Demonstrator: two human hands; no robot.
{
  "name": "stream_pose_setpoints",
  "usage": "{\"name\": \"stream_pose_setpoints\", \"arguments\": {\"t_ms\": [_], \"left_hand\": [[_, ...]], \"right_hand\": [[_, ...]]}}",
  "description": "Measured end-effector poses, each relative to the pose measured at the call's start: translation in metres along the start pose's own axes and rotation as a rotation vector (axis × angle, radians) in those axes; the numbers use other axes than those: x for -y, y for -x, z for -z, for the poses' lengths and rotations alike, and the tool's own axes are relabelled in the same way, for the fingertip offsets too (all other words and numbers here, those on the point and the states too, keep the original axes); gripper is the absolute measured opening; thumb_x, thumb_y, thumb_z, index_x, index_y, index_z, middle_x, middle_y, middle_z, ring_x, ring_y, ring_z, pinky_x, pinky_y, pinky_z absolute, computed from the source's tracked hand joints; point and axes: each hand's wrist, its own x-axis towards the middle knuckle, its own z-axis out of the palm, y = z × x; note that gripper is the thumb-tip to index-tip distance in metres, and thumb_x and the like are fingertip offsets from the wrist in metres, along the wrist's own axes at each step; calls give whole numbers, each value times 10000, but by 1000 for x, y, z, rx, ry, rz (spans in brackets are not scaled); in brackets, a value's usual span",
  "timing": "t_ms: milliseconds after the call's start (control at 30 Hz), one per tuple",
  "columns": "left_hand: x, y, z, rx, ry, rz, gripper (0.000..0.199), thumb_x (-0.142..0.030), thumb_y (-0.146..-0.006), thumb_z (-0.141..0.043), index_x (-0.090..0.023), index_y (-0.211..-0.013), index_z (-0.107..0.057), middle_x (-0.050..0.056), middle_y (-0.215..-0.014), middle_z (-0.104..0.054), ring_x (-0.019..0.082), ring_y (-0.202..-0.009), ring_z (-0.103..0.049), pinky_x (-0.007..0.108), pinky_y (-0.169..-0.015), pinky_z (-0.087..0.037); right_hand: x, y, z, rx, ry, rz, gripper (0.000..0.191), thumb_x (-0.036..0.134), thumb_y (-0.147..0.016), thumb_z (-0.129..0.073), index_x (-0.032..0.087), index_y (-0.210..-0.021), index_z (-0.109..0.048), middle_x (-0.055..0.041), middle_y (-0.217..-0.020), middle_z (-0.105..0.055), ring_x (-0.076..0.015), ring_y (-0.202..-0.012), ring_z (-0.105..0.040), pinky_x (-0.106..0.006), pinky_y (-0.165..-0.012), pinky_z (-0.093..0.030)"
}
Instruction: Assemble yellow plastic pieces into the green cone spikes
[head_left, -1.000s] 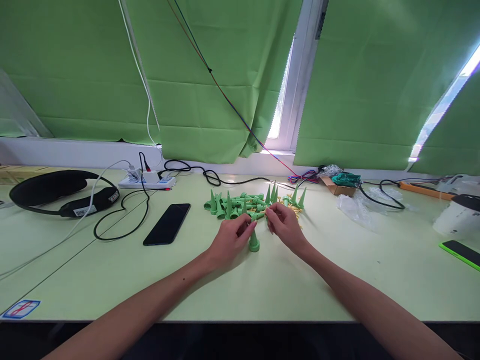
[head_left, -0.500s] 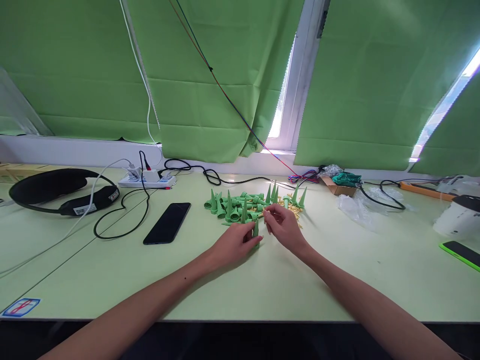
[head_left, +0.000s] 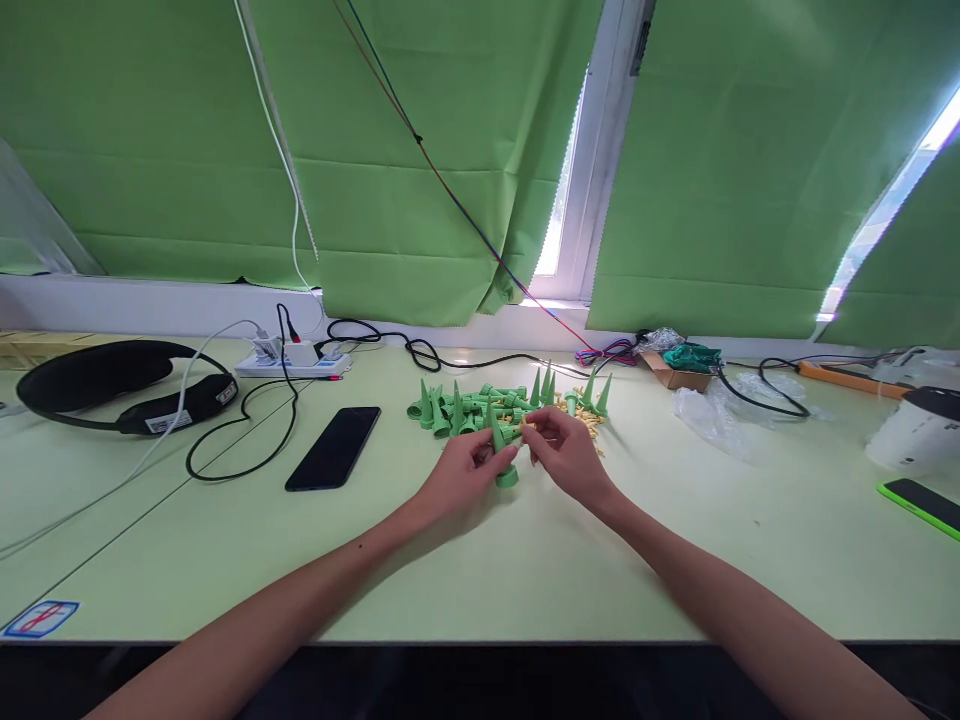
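My left hand (head_left: 463, 474) is closed around a green plastic spike (head_left: 507, 479), which tilts with its wide, collared end toward me and its point toward the pile. Close beside it, the fingertips of my right hand (head_left: 566, 452) pinch a small tan peg (head_left: 526, 425) near the spike's side. Whether the peg touches the spike I cannot tell. Just beyond both hands lies a heap of green plastic spikes (head_left: 480, 402), several standing upright on their wide ends. Loose tan pegs (head_left: 595, 422) are scattered at the heap's right, partly hidden by my right hand.
A black phone (head_left: 334, 449) lies left of the heap, beyond it a black neckband device (head_left: 180, 402) and a white power strip (head_left: 294, 364) with cables. To the right are clear plastic bags (head_left: 709, 420), a small cardboard box (head_left: 679, 374) and a green-edged phone (head_left: 921, 506).
My left hand has shifted slightly left and tilted the spike, so its wide end now shows below the thumb. My right hand has moved slightly left with the peg.
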Motion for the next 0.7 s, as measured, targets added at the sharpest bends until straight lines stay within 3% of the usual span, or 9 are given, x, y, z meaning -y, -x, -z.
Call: {"name": "stream_pose_setpoints", "arguments": {"t_ms": [233, 700], "left_hand": [[0, -6, 4, -89, 207, 76, 540, -601, -846, -584, -209, -630, -281, -82, -502, -263, 62, -432, -250, 227, -415, -186], [1, -5, 4, -124, 176, 69, 546, -599, -838, -595, -209, -620, -281, -80, -486, -254, 55, -411, -246, 234, -387, -172]], "right_hand": [[9, 5, -2, 43, -39, 40, 199, 373, -898, -600, 182, -846, -583, 17, -634, -558, -109, -504, -519, -244, -491, -444], [14, 12, -5, 164, 67, 89, 225, 408, -920, -567, 195, -858, -602, 6, -655, -579, -125, -563, -543, -260, -553, -474]]}}
